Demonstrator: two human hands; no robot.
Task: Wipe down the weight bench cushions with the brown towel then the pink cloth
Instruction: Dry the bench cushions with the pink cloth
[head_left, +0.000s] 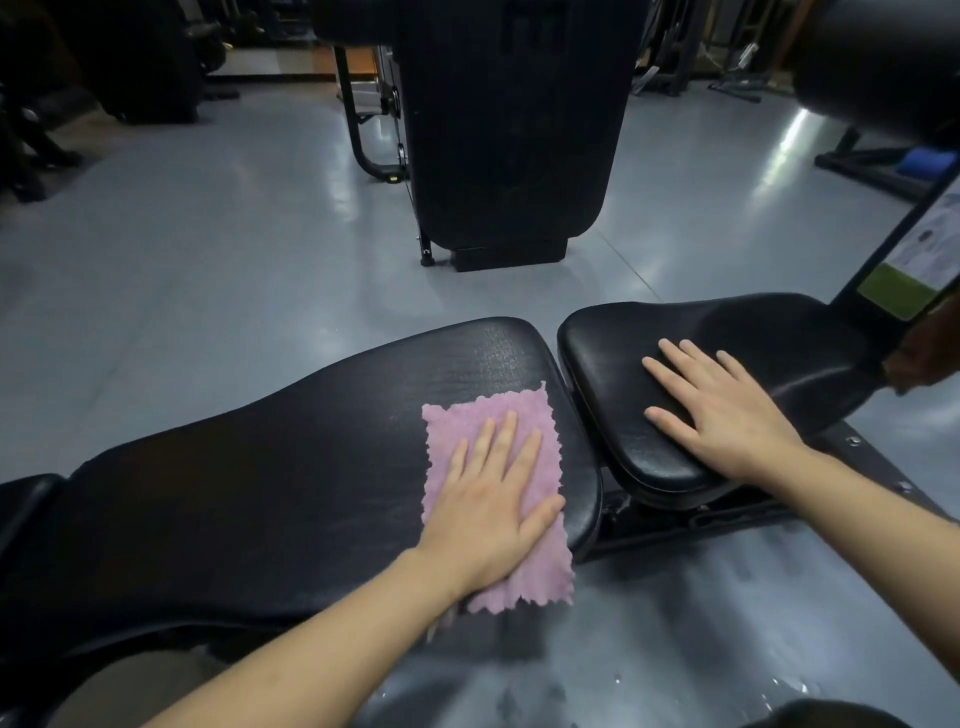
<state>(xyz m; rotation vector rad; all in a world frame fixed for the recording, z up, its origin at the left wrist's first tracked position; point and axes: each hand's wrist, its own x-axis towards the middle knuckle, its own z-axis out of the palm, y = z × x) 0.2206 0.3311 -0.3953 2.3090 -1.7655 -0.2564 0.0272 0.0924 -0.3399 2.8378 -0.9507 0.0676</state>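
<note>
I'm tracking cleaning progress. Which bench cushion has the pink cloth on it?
The long back cushion, under the left hand pressing the pink cloth; the smaller seat cushion bears only the bare right hand.

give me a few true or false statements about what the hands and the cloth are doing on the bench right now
1. The left hand presses flat on the pink cloth. True.
2. The right hand holds a brown towel. False: it rests bare and flat on the smaller seat cushion.
3. The pink cloth lies on the long back cushion, near its end beside the seat. True.
4. The cloth is bunched into a ball. False: it lies spread flat, one corner hanging over the cushion's edge.
</note>
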